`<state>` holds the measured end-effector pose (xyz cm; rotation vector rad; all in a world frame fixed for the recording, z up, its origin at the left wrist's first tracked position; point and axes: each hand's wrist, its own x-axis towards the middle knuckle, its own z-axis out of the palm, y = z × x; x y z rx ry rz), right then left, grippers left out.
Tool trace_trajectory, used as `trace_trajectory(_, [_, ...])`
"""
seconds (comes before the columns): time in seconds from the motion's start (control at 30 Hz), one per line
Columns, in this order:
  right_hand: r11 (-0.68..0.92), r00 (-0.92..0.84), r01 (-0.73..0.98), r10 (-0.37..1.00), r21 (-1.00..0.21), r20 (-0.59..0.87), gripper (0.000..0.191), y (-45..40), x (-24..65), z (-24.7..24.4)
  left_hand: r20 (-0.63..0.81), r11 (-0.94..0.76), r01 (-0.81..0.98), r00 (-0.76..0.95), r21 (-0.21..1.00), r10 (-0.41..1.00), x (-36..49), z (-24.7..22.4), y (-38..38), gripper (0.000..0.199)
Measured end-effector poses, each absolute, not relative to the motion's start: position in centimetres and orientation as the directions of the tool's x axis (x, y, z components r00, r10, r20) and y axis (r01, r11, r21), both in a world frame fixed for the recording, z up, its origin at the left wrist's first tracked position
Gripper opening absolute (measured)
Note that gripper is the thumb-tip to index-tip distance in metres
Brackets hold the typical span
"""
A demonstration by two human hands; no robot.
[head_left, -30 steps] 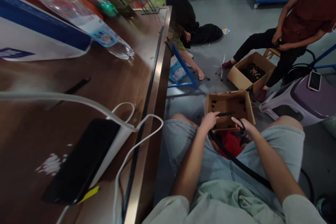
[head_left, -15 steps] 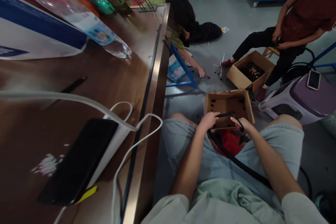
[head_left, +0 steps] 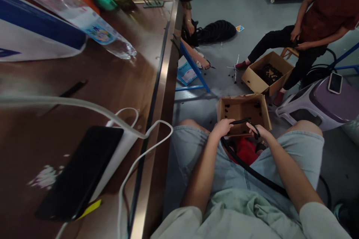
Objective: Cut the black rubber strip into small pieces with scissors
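My left hand (head_left: 223,127) is closed round a black rubber strip (head_left: 254,173), whose free end sticks out to the right over an open cardboard box (head_left: 241,105). The rest of the strip runs back across my lap and under my right forearm. In my right hand (head_left: 260,132) is a pair of black-handled scissors (head_left: 256,131), fingers round the handles. The blades are at the strip's free end; whether they touch it I cannot tell. Small black pieces lie inside the box between my knees.
A second cardboard box (head_left: 259,78) with black pieces stands ahead, by a seated person in a dark red shirt. A purple-topped stool (head_left: 322,97) carries a phone (head_left: 335,83). On the left, a brown table (head_left: 112,78) holds a bottle (head_left: 98,30) and a black phone (head_left: 84,171). Another person bends beyond it.
The person beyond the table has shifted left, and their hand with scissors has moved up and left. A coil of black strip there shows more. My hands have hardly moved.
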<state>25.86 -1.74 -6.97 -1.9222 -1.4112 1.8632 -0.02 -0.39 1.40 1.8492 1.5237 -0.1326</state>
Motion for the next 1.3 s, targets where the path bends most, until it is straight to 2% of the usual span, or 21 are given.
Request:
trace_trajectory(0.13, [-0.653, -0.173, 0.405, 0.632, -0.639, -0.755, 0.077, -1.7, 25.5, -7.4, -0.507, -0.070, 0.831, 0.402, 0.552, 0.763, -0.1, 1.1, -0.2, 0.043])
trace_trajectory(0.2, [-0.635, -0.194, 0.411, 0.640, -0.654, -0.743, 0.078, -1.7, 25.5, -7.6, -0.506, -0.071, 0.826, 0.407, 0.559, 0.761, -0.2, 1.0, -0.2, 0.043])
trace_trajectory(0.4, [-0.535, -0.103, 0.503, 0.743, -0.679, -0.661, 0.073, -1.4, 26.1, -7.6, -0.521, -0.057, 0.859, 0.359, 0.508, 0.775, -0.3, 0.8, -0.3, 0.039])
trace_trajectory(0.67, [-0.647, -0.008, 0.437, 0.692, -0.625, -0.722, 0.070, -1.4, 26.3, -9.0, -0.569, 0.061, 0.949, 0.134, 0.310, 0.812, 0.2, 2.1, -0.5, 0.039])
trace_trajectory(0.93, [-0.550, -0.285, 0.477, 0.641, -0.685, -0.713, 0.075, -1.7, 25.1, -7.6, -0.565, 0.054, 0.954, 0.129, 0.296, 0.815, 0.4, 2.2, -0.5, 0.037])
trace_trajectory(1.1, [-0.582, -0.331, 0.414, 0.620, -0.700, -0.711, 0.078, -1.7, 24.6, -7.5, -0.574, -0.041, 0.928, 0.263, 0.370, 0.775, 0.5, 1.3, -0.6, 0.037])
trace_trajectory(1.3, [-0.528, -0.336, 0.473, 0.632, -0.706, -0.698, 0.081, -2.0, 24.7, -6.8, -0.571, -0.031, 0.927, 0.256, 0.374, 0.780, -0.1, 0.5, -0.6, 0.037])
